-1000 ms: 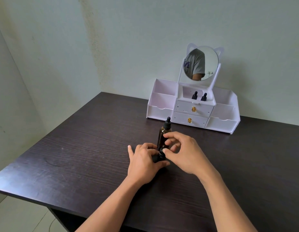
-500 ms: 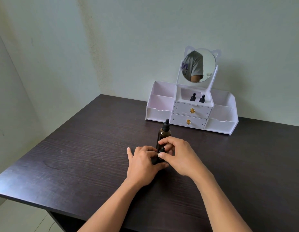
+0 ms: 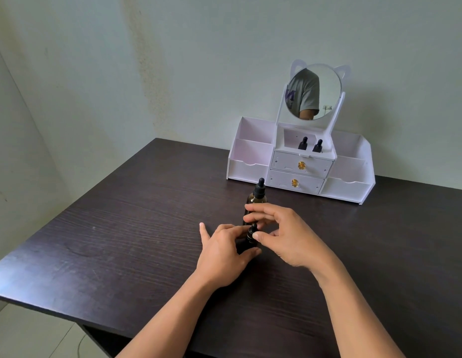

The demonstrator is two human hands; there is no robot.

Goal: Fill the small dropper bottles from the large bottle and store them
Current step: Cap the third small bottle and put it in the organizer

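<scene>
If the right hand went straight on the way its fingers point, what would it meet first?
Probably the cap of the small dropper bottle, which the left hand grips, right at the fingertips of the right hand. The large bottle stands just behind; depth is unclear.

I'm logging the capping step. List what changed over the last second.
The right hand swung its fingers leftward round the cap of the small dropper bottle, apparently twisting it; it still pinches the cap. The left hand still grips that bottle. The large bottle and the two stored bottles in the organizer stayed put.
</scene>
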